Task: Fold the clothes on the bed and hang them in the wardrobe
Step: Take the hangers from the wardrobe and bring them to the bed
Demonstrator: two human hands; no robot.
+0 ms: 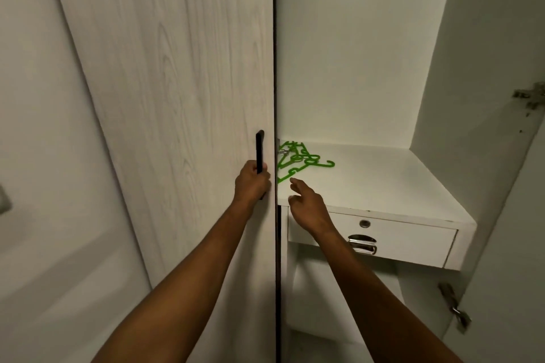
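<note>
Two risks stand out from where your hands are now. Your left hand (pixel 252 183) is wrapped around the lower end of the black door handle (pixel 259 156), and the door (pixel 177 97) edge sits just to the right of that grip; if you swing the door while your right hand (pixel 306 205) reaches past its edge, I judge you could catch your right fingers or knock the door into the hangers. The green hangers (pixel 300 160) lie in a tangled pile on the white shelf (pixel 383 183), just beyond your right fingertips and close to the door edge. Pulling one out by a hook would probably drag the others along and could spill them off the front, above the drawer (pixel 413 244).

Your left grip is fully closed on the handle, fingers curled round it. Your right hand is loosely open, forefinger and thumb extended toward the nearest hanger, holding nothing and hovering over the shelf near its front left corner; whether a fingertip touches the hanger, I cannot tell. No clothes are in view here; the wardrobe (pixel 354 53) interior shows only the hangers.
</note>
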